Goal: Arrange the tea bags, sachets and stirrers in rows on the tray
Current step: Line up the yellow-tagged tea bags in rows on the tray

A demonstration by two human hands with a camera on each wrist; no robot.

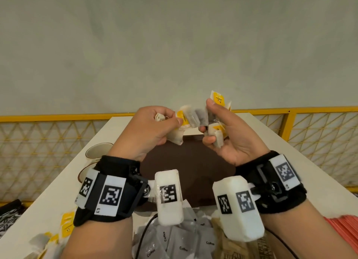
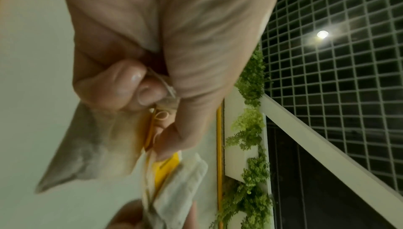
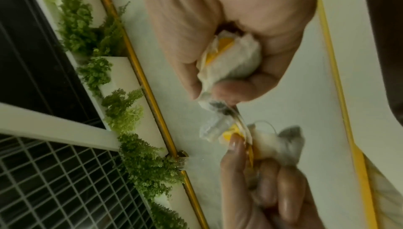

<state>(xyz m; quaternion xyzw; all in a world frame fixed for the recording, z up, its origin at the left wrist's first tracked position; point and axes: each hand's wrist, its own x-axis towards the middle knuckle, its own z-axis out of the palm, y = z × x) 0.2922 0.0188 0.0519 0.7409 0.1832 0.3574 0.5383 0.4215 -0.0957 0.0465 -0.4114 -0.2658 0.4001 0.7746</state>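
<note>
A: L hand point(image 1: 155, 127) – holding what?

B: Clenched round a bunch of tea bags point(image 1: 188, 119), yellow tags showing; bags sticking out past thumb & fingertips toward the R side, 1 hanging below the fist.

A: R hand point(image 1: 230, 134)?

B: Also gripping tea bags – 1 yellow tag point(image 1: 218, 98) poking up above the thumb, more wedged against the palm under curled fingers. Bunches meeting in the gap btwn the 2 hands, raised above the dark brown tray point(image 1: 189, 171).

A: Rest of the stuff?

B: Grey coffee sachets point(image 1: 174, 243) on the white table point(image 1: 58, 191) at near edge, brown sachets point(image 1: 232, 255) beside them. Loose tea bags point(image 1: 48, 239) near L. Red-orange stirrers point(image 1: 341, 225) near R. Mug point(image 1: 96, 154) left of tray.
</note>
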